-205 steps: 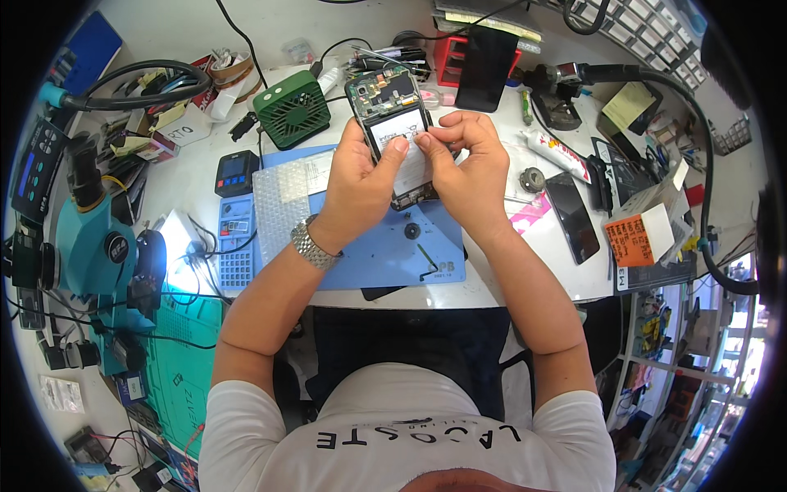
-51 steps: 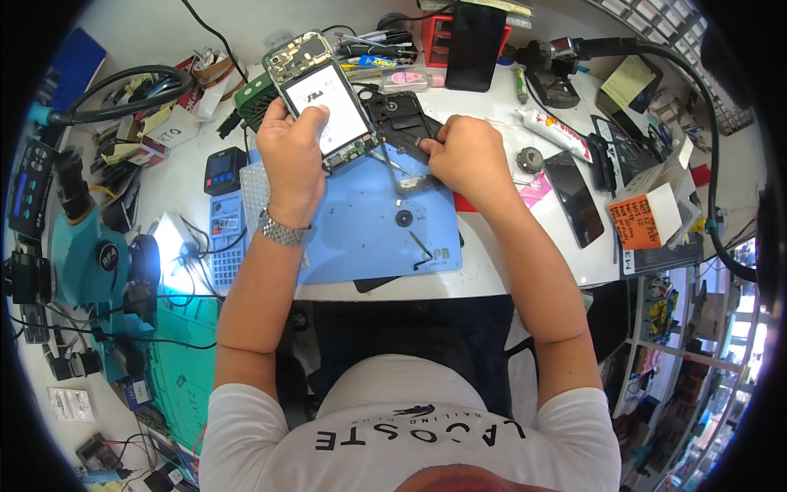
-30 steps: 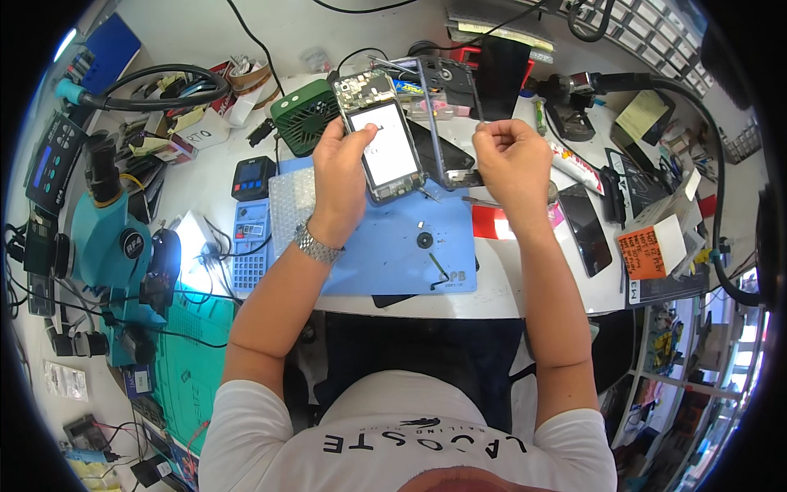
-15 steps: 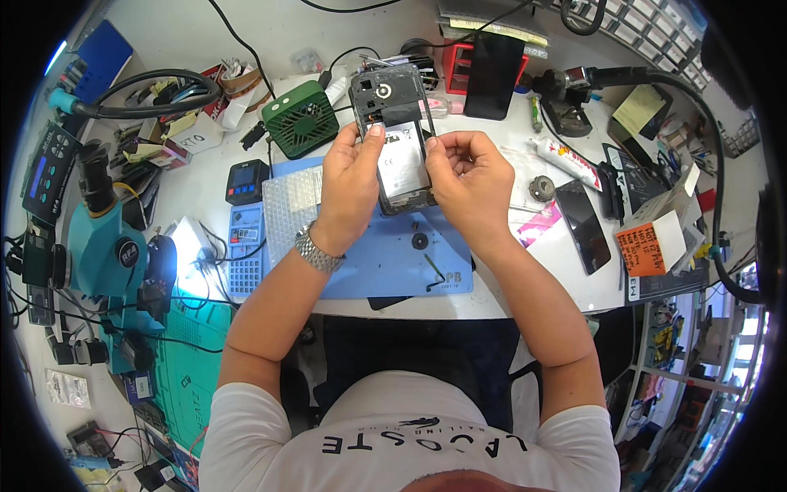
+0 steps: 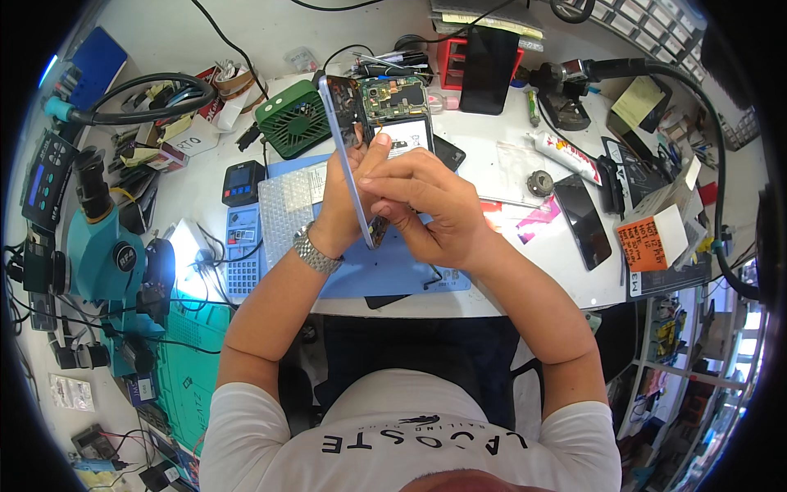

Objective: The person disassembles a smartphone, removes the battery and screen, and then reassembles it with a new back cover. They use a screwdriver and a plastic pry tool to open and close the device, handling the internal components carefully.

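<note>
An opened phone is up over the blue work mat (image 5: 344, 283). Its green circuit board (image 5: 392, 97) and white battery (image 5: 407, 133) lie exposed. A slim panel with a lavender rim (image 5: 348, 156) stands tilted, almost edge-on, along the phone's left side. My left hand (image 5: 336, 193) is closed around the phone from the left, its thumb lying near the battery. My right hand (image 5: 438, 205) reaches across the lower part, fingertips and thumb closed at the panel's edge. Those fingers cover much of the phone's lower half.
A green fan (image 5: 297, 121) stands behind on the left, near bubble wrap (image 5: 283, 205). On the right lie a glue tube (image 5: 567, 157), a dark phone (image 5: 582, 220) and an orange-labelled box (image 5: 656, 246). A teal microscope (image 5: 102, 238) is at far left; a black arm (image 5: 623, 70) stretches overhead right.
The lavender-rimmed panel has swung up to the left of the phone, exposing the circuit board. My right hand has moved left and lower, across to the panel's edge.
</note>
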Available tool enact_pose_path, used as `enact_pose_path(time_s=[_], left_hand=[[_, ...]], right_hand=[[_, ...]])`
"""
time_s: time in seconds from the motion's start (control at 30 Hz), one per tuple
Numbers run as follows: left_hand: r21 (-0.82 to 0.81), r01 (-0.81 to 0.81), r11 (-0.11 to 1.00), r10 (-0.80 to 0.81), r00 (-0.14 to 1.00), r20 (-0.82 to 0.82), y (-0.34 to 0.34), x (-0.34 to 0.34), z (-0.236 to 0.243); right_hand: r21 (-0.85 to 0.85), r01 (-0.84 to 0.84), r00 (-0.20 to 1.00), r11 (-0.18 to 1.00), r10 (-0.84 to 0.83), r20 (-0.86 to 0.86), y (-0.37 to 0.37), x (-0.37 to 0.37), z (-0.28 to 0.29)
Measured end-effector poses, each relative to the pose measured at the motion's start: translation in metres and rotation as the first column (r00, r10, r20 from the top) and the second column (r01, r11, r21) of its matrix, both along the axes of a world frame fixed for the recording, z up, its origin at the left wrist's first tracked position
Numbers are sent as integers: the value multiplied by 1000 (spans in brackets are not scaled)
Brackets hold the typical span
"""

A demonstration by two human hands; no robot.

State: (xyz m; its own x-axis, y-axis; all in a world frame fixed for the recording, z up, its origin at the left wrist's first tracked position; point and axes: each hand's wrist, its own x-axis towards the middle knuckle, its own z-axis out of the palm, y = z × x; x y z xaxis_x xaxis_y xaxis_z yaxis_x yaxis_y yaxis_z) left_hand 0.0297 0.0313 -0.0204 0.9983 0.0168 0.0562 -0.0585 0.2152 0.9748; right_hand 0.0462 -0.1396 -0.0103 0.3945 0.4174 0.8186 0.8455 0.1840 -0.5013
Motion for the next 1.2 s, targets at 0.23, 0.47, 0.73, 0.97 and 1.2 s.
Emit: enact_pose_path(time_s=[0.23, 0.47, 0.73, 0.97, 1.2], left_hand=[[-108, -43, 993, 58, 989, 135, -13, -2, -8], [134, -124, 983, 94, 973, 213, -16, -5, -11], [126, -121, 985, 102, 984, 150, -15, -7, -14], [159, -125, 979, 100, 982, 158, -16, -8, -12], [113, -107, 988, 88, 983, 161, -20, -9, -8]], right_hand=[[-72, 585, 806, 808, -569, 162, -1, 8, 2], [-183, 691, 722, 699, -661, 205, -4, 9, 0], [-226, 733, 680, 642, -697, 227, -5, 8, 2], [-185, 736, 675, 651, -685, 274, -7, 8, 1], [-185, 752, 657, 632, -700, 280, -7, 8, 1]])
